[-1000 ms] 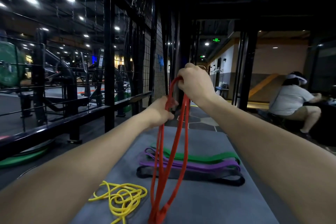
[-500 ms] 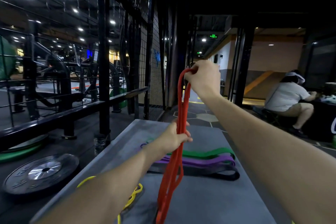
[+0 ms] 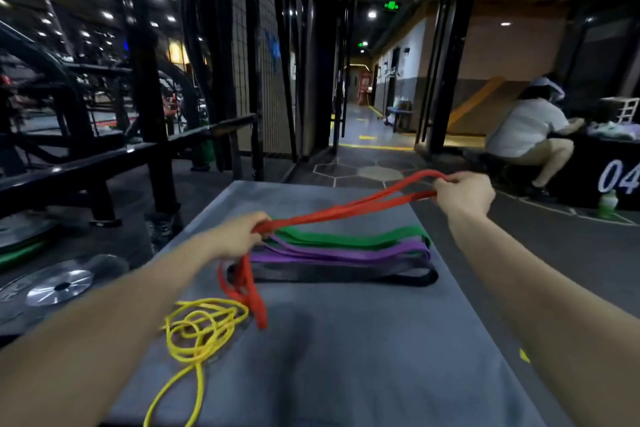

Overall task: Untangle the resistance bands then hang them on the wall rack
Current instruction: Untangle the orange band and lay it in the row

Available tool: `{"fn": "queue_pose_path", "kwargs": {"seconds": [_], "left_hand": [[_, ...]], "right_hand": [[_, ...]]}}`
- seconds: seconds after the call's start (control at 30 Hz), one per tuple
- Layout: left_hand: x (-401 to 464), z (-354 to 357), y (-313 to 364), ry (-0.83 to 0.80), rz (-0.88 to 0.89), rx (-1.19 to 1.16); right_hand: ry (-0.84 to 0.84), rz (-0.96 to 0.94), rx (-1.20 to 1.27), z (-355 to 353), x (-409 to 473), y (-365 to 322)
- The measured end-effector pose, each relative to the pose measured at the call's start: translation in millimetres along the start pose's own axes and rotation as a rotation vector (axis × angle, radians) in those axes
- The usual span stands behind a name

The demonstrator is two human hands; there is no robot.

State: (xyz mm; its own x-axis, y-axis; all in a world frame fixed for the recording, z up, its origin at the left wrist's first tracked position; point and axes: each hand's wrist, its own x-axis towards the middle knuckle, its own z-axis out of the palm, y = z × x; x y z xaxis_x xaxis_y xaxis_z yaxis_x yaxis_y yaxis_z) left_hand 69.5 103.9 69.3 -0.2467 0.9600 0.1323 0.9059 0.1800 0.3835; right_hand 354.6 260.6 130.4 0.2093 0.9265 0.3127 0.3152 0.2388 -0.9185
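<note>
Nearest to the camera, a thin yellow band (image 3: 199, 326) lay in loose round coils on the near left part of the gray mat (image 3: 346, 357), and one long loop of it ran toward the near edge. The mat was flat and looked like soft matte fabric or foam.

Just behind the yellow coils, a bunch of the red band (image 3: 249, 291) hung down from the left hand (image 3: 239, 236) and its end touched the mat. The left hand was clenched around the red band where the strands gathered. From there two flat red strands went up and to the right, above the other bands, to the right hand (image 3: 462, 196), which pinched the far loop of it with closed fingers.

Under the stretched red strands three wide flat bands lay side by side on the mat: a black band (image 3: 346, 276) nearest, then a purple band (image 3: 346, 253), then a green band (image 3: 346, 237). They touched each other.

On the floor at the left lay a round metal weight plate (image 3: 60, 286). Behind it stood a dark metal rail (image 3: 104, 163) and a wire mesh wall (image 3: 263, 80).

Far at the right, a person in a white shirt (image 3: 526, 128) crouched beside a black box with the white figures "04" (image 3: 618, 177), and a small green bottle (image 3: 607, 203) stood near it.
</note>
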Motion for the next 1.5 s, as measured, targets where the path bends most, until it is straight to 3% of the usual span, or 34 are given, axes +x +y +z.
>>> {"fn": "queue_pose_path", "kwargs": {"seconds": [0.2, 0.4, 0.57, 0.8, 0.97, 1.2, 1.37, 1.5], "left_hand": [[24.9, -15.9, -38.2, -0.053, 0.047, 0.269], [48.5, 94.4, -56.0, -0.245, 0.033, 0.349], [63.6, 152.1, -52.7, -0.231, 0.064, 0.181], [60.1, 160.8, -55.7, -0.187, 0.023, -0.362], [46.8, 154.9, -54.6, -0.231, 0.121, -0.178], [33.3, 172.4, -57.9, 0.119, 0.239, 0.251], [30.1, 186.4, -57.3, 0.108, 0.123, 0.218], [32.4, 184.2, -54.5, 0.079, 0.100, 0.205]], "right_hand": [[-0.140, 0.310, 0.161, 68.1, -4.4, 83.3], [-0.159, 0.385, -0.020, 72.8, -8.5, 179.2], [-0.067, 0.272, -0.223, 44.5, -9.1, 201.6], [-0.118, 0.092, -0.398, 37.7, -16.1, 230.7], [-0.148, -0.081, -0.405, 36.6, -29.7, 236.2], [-0.254, -0.195, -0.697, 37.3, -30.9, 242.0], [-0.265, -0.194, -0.767, 37.8, -31.5, 240.0], [-0.120, -0.275, -0.676, 38.4, -39.5, 219.5]]}}
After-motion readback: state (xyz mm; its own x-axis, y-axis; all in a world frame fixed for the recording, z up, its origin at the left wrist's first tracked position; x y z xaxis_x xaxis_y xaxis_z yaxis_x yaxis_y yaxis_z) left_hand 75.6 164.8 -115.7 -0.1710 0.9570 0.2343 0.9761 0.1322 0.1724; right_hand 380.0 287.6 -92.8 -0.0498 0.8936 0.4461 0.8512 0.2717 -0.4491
